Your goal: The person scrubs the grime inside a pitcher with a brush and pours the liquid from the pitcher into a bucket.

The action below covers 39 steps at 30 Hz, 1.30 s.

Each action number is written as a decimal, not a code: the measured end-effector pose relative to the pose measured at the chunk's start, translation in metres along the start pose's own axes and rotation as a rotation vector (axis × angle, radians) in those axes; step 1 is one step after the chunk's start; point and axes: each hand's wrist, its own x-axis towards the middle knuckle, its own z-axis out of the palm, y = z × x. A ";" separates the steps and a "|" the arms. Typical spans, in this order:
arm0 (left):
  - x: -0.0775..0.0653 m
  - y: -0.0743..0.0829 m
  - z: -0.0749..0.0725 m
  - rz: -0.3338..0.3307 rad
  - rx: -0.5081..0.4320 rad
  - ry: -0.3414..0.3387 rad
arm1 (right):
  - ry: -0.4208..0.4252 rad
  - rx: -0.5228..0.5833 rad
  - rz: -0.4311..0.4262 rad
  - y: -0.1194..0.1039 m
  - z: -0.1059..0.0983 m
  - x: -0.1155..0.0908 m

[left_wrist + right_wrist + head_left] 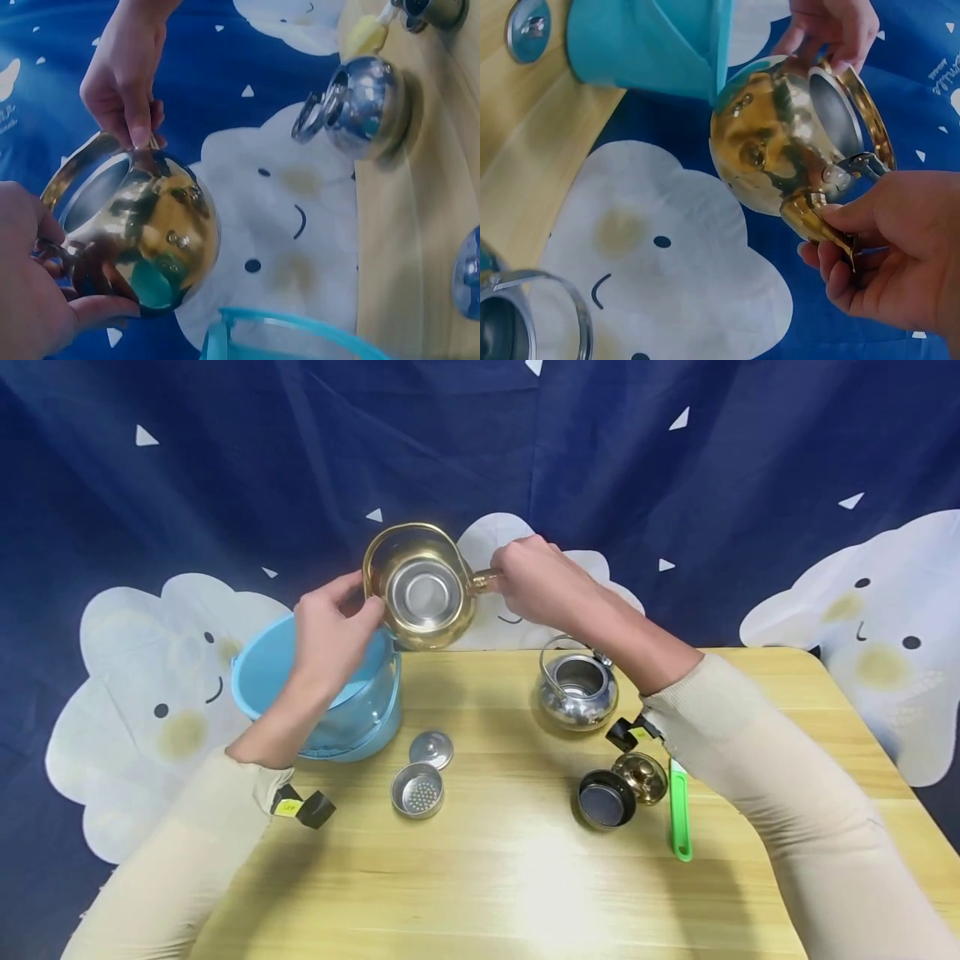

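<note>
A gold teapot [452, 625] is held up above the far edge of the table, tilted so its open mouth faces the head camera. No lid is on it, and its inner base shows silver. My left hand [333, 631] grips its left side near the root of the arched handle. With curled fingers, my right hand [536, 575] holds the spout [810, 217] on the opposite side. The teapot's rounded body [184, 232] shows in the left wrist view, with the right hand [124, 94] beyond it.
A light blue bucket [258, 668] stands behind my left forearm. On the table sit a silver teapot [579, 706], a gold lid [640, 777], a dark strainer cup [606, 800], a silver lid [431, 749] and a silver strainer [417, 792]. A green-handled tool [680, 814] lies at right.
</note>
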 end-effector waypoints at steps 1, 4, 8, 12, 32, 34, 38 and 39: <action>0.001 -0.001 -0.003 -0.011 -0.031 -0.008 | 0.003 0.022 0.008 -0.001 0.000 0.002; 0.001 -0.005 -0.011 -0.040 -0.107 -0.022 | 0.021 0.084 0.013 -0.005 0.001 0.009; 0.002 -0.011 -0.021 -0.039 -0.098 -0.012 | 0.073 0.120 -0.005 -0.011 0.003 0.019; 0.004 -0.015 -0.029 -0.036 -0.066 -0.013 | 0.100 0.158 0.007 -0.017 0.005 0.026; 0.005 -0.033 -0.066 -0.148 -0.239 -0.112 | 0.164 0.259 -0.004 -0.045 0.021 0.042; 0.005 -0.035 -0.069 -0.156 -0.276 -0.122 | 0.173 0.263 -0.026 -0.048 0.022 0.042; 0.005 -0.039 -0.073 -0.179 -0.296 -0.149 | 0.198 0.256 -0.061 -0.055 0.025 0.043; 0.006 -0.039 -0.074 -0.189 -0.288 -0.156 | 0.205 0.256 -0.068 -0.056 0.026 0.043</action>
